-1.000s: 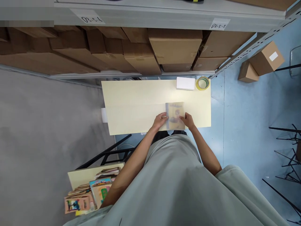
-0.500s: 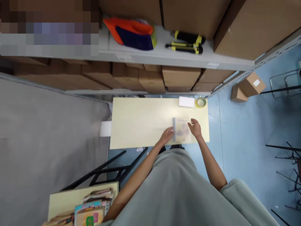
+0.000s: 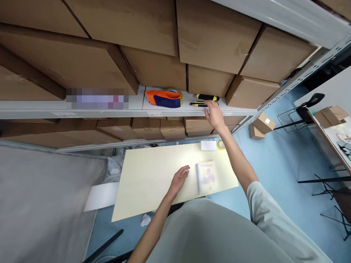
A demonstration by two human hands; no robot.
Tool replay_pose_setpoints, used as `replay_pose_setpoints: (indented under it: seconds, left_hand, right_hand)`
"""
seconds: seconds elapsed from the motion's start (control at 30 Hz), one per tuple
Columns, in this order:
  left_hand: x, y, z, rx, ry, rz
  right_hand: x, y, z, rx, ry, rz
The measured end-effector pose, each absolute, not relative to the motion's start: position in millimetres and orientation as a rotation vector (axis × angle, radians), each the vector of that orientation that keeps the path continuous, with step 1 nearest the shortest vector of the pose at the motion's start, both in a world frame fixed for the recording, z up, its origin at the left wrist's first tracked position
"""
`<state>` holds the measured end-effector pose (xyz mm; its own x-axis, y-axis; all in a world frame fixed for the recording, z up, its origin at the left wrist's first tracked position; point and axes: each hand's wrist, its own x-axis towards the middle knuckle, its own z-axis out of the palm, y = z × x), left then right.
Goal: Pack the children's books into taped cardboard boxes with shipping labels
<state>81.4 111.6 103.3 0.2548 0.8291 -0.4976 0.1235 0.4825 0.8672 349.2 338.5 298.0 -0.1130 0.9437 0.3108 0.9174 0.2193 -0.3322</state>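
Note:
On the shelf at the top, my right hand (image 3: pixel 215 115) reaches up to the box cutters. Its fingertips are over the right end of the front box cutter (image 3: pixel 196 104), with the thumb held apart below; a second black-and-yellow box cutter (image 3: pixel 206 97) lies just behind. Over the cream table, my left hand (image 3: pixel 179 179) is open and holds nothing. To the right of it a thin book (image 3: pixel 207 177) with a pale printed cover and a grey-blue spine lies flat, touched by neither hand.
An orange-and-blue tape dispenser (image 3: pixel 166 99) sits on the shelf (image 3: pixel 131 114), with cardboard boxes (image 3: pixel 219 36) stacked behind and above. At the far edge of the table (image 3: pixel 148 182) are a white box (image 3: pixel 208 145) and a roll of yellow tape (image 3: pixel 221 144).
My right hand has left the book's right side and risen to the box cutters on the shelf. My left hand has moved left, off the book. The view has tilted up.

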Motion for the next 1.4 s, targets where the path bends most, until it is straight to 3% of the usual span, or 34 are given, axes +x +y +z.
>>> replay_pose_setpoints:
  seconds: [0.23, 0.57, 0.77, 1.0, 1.17, 1.4]
  left_hand:
    - [69, 98, 115, 0.914, 1.291, 0.6]
    - [52, 81, 73, 0.972, 1.513, 0.45]
    - [66, 93, 34, 1.054, 1.59, 0.363]
    - [95, 111, -14, 1.476, 1.573, 0.239]
    - [105, 129, -21, 1.625, 1.567, 0.226]
    - [105, 137, -31, 1.609, 1.566, 0.259]
  right_hand:
    - [355, 397, 297, -1.853, -2.359, 0.089]
    - [373, 362, 287, -1.617, -2.376, -0.033]
    - [384, 238, 206, -1.736, -2.107, 0.224]
    - [344, 74, 88, -2.2, -1.675, 0.882]
    - [305, 29, 62, -2.351, -1.488, 1.1]
    - [269, 57, 50, -2.427, -1.696, 1.095]
